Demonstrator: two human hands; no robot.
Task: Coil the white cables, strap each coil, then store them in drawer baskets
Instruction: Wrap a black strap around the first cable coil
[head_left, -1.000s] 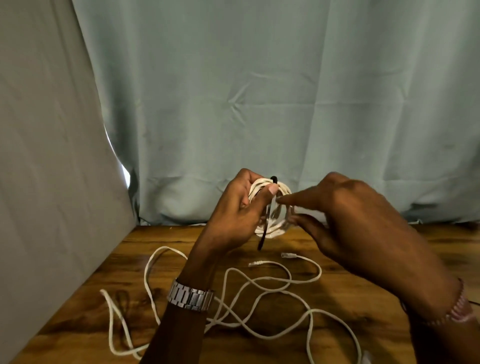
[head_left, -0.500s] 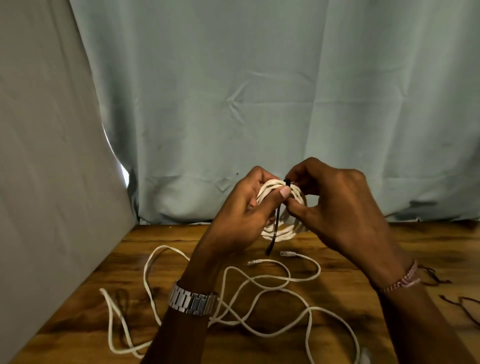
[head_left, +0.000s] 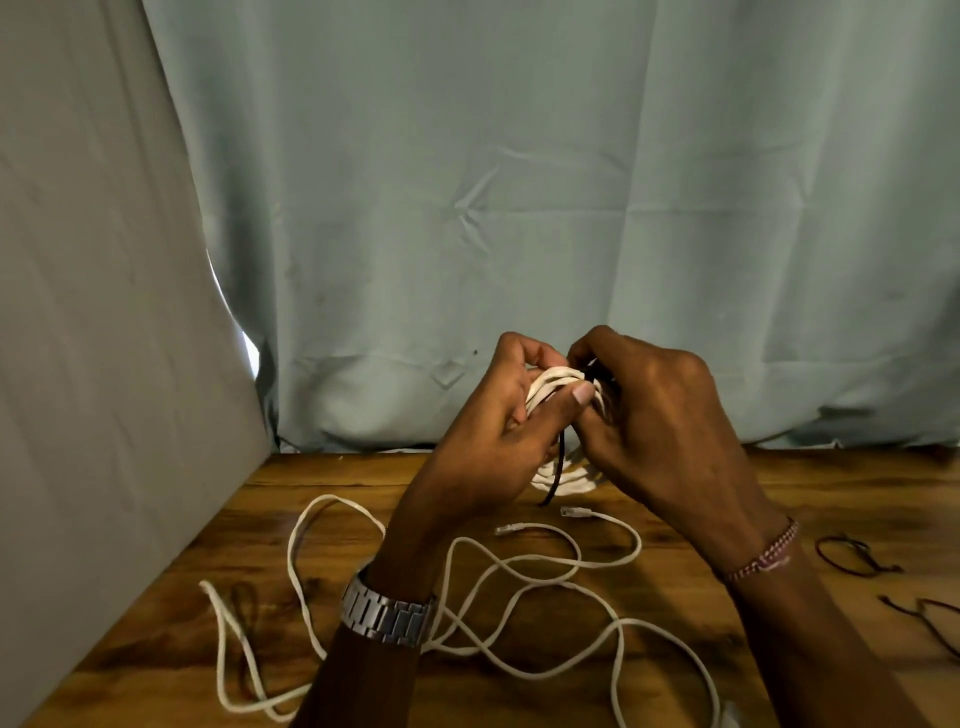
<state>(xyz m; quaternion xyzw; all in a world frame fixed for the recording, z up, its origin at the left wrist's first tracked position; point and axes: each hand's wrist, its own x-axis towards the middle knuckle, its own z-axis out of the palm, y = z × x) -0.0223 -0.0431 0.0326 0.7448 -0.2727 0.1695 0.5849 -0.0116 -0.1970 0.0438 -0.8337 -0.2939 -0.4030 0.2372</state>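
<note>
My left hand (head_left: 493, 431) grips a coil of white cable (head_left: 553, 384) held above the wooden table (head_left: 171, 623), its thumb pressed across the loops. My right hand (head_left: 660, 415) closes on the coil's right side, fingers curled at the top of a thin black strap (head_left: 557, 470) that hangs down across the coil. The coil's lower part shows below both hands. A second white cable (head_left: 519, 566) lies loose and tangled on the table in front of me, both plug ends near the middle.
Two more dark straps (head_left: 852, 556) lie on the table at the right. A grey panel (head_left: 104, 364) closes off the left side and a pale green curtain (head_left: 519, 182) hangs behind the table.
My right hand has come in from the right and closed on the strap at the coil's top. The left hand keeps its hold and the coil has stayed in place.
</note>
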